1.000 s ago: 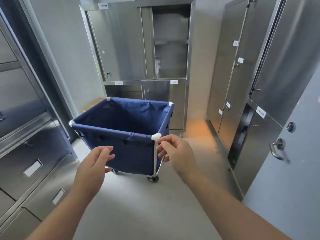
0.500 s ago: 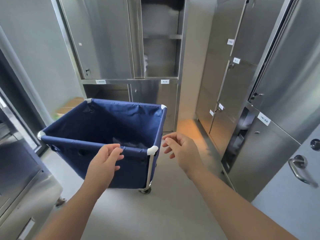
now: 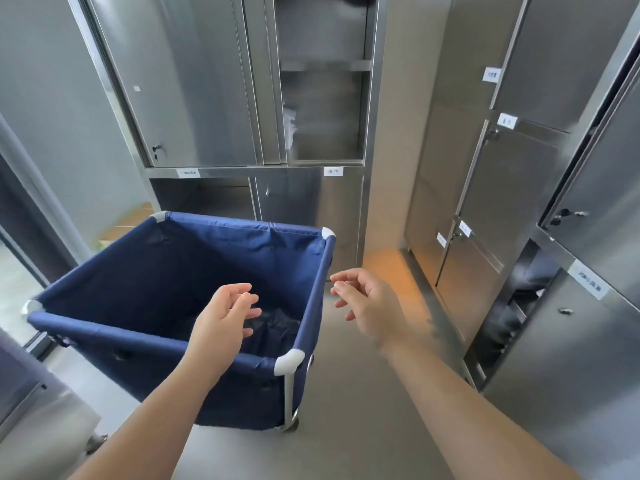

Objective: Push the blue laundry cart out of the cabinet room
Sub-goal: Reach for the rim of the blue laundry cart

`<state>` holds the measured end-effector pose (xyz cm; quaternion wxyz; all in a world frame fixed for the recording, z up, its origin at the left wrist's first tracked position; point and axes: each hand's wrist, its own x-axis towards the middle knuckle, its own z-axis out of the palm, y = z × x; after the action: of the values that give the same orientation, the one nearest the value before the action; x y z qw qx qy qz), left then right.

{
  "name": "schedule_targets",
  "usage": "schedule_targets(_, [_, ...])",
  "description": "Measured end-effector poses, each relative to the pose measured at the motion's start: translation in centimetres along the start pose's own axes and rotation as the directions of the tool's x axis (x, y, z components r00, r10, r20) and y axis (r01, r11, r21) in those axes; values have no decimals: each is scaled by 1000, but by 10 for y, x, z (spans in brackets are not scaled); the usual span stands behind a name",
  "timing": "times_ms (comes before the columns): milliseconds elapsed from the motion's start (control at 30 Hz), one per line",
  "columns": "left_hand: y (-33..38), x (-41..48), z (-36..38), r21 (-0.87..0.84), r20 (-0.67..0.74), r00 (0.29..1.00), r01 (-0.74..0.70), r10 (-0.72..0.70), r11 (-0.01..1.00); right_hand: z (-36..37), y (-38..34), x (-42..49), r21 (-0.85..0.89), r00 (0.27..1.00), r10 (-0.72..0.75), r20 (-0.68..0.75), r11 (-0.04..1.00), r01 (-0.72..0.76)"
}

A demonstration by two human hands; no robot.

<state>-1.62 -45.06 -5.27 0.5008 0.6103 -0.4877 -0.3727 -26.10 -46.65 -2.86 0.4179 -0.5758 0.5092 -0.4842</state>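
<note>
Cart: blue laundry cart (image 3: 166, 271), fabric bag on a metal frame with white corner caps, standing on the grey floor (image 3: 346, 410) in front of the steel cabinet (image 3: 207, 81).
Cart contents: a dark crumpled item lies at the bottom near the right wall; what it is cannot be told.
Cart wheel: one caster (image 3: 292, 424) visible under the near right corner.
Left hand (image 3: 221, 318): held above the cart's opening, past the near rail, touching nothing.
Left fingers (image 3: 247, 299): loosely curled and released, grasping nothing.
Right hand (image 3: 367, 306): in the air just beside the cart's right rail, apart from it.
Right fingers (image 3: 341, 282): half-curled and released, grasping nothing.
Surroundings: steel lockers (image 3: 502, 202) with white labels along the right wall; upper cabinet compartment stands open, with shelves inside.
Left edge: a doorway (image 3: 17, 271) with a bright floor beyond.
</note>
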Motion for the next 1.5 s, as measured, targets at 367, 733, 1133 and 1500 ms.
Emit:
schedule_targets(367, [20,126,124,46,-96,995,41,-37,998,-92,49,185,5,997,10,81,1000,-10])
schedule_targets(733, [12,280,199,-31,-225,974,4,-11,1000,-112,83,364,107,989,-19,145,994,3])
schedule_targets(1133, [20,433,224,-57,-349,936,38,-55,998,-95,100,563,20,949,-99,299,995,97])
schedule_targets(1500, [14,523,282,-43,-628,759,186,-172,982,-41,135,718,122,754,-193,628,981,150])
